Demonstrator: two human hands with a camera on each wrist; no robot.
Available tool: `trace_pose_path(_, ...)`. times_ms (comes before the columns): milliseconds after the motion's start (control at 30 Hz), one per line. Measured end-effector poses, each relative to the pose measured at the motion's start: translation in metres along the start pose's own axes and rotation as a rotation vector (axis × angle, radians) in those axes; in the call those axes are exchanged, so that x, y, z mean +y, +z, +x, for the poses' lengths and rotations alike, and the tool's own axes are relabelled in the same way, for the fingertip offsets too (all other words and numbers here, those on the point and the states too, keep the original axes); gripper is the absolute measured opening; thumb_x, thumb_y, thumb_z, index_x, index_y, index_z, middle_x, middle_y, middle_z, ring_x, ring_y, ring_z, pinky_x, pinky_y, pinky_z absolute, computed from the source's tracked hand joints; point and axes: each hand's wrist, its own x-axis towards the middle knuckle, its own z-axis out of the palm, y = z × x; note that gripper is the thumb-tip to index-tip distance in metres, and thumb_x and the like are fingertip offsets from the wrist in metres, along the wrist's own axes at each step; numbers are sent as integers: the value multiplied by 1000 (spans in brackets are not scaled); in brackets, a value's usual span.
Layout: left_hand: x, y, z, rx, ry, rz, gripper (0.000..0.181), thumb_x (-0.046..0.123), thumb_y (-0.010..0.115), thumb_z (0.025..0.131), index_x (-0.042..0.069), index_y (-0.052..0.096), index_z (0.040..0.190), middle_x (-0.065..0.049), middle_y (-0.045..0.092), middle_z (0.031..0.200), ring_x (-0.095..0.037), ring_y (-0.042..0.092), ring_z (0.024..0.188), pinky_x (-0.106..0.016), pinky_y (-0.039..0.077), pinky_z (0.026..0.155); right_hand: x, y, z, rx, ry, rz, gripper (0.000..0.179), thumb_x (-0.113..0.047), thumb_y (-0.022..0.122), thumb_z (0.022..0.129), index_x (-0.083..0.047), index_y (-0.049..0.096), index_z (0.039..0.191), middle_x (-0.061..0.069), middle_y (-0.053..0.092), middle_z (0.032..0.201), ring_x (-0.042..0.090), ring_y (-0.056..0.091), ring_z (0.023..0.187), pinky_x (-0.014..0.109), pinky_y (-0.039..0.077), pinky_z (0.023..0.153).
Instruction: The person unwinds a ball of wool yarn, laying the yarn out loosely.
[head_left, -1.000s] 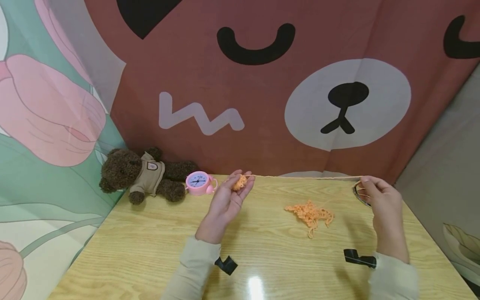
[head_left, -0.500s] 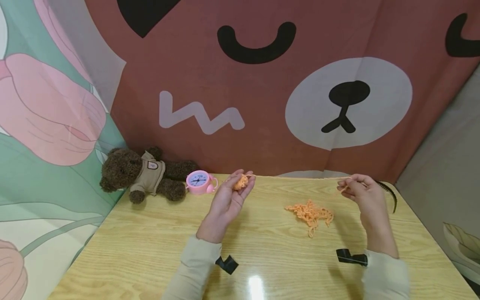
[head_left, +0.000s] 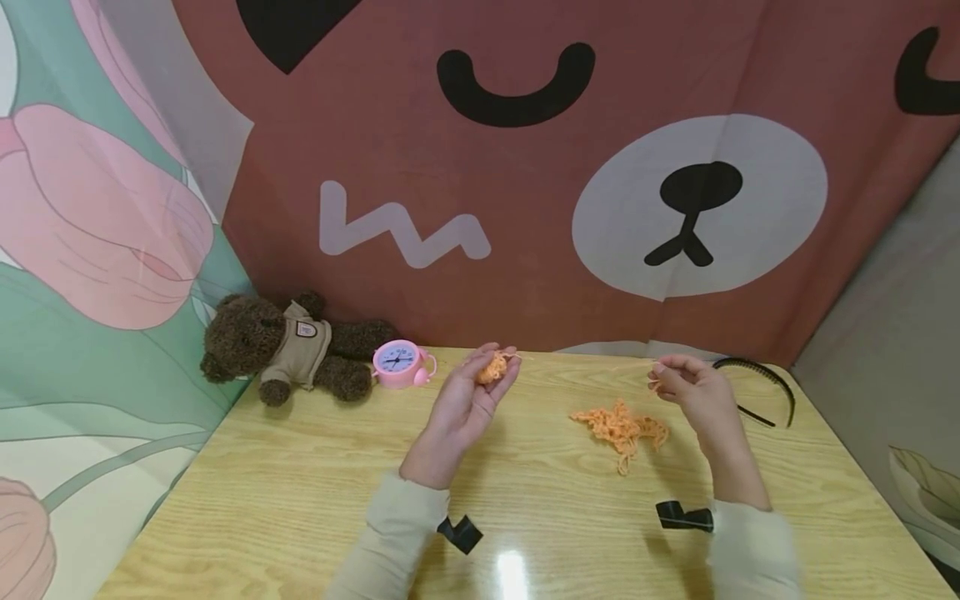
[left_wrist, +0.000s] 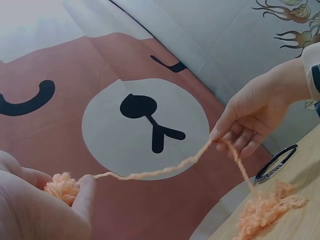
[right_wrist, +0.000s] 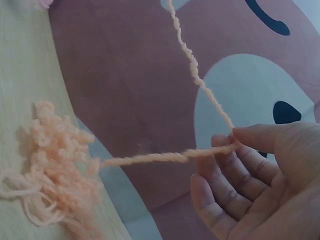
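Observation:
A small ball of orange yarn [head_left: 492, 368] sits in my left hand [head_left: 461, 412], between the thumb and fingers. From it a strand of yarn [left_wrist: 160, 173] runs slackly across to my right hand [head_left: 701, 408]. Thumb and forefinger of that hand pinch the strand, while the other fingers curl loosely, as the right wrist view shows. Past the pinch, the yarn drops to a tangled heap of orange yarn [head_left: 621, 427] lying on the table between and below the hands. Part of the ball is hidden by the left hand.
Behind the right hand lies a black headband [head_left: 785, 390] on the wooden table [head_left: 570, 533]. At the back left are a pink alarm clock [head_left: 400, 363] and a brown teddy bear [head_left: 243, 337] on its side. A printed cloth [head_left: 525, 292] hangs along the back edge.
My right hand has moved left toward the left hand, and the once taut strand now sags. The headband has come into fuller view. My left hand has shifted slightly right with the ball.

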Motion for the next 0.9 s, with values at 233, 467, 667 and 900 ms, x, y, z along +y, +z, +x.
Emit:
trace_pose_path(233,-8,3,-2,-35,-26,26,17,11,44,108,8,44,125,-14,57,126,-18,70,105,-25,58,98,0,10,-1,-74,6,-100,52,-44,56,103,-5,56,137,-7,66,108,0,65,93,17,58,80)
trace_pose_path(467,-20,9,-6,-95,-80,95,29,11,45,108,3,42,136,-13,59,125,-17,69,108,-26,55,103,-11,38,-4,-180,-80,-117,52,-47,50,105,-13,54,144,14,64,133,17,68,111,27,59,91)
trace_pose_path(667,-25,11,-9,-152,-122,146,36,10,51,106,2,45,140,-16,56,131,-17,68,110,-27,55,103,-27,74,-12,-410,-158,-42,59,-42,50,107,-12,38,156,19,60,140,37,61,127,50,54,105)
trace_pose_path(900,-23,11,-9,-158,-121,184,40,11,51,106,2,43,144,-17,54,138,-19,65,117,-27,53,106,-37,82,-21,-334,-116,-96,46,-47,57,102,-16,64,135,14,71,103,19,64,86,31,57,70)
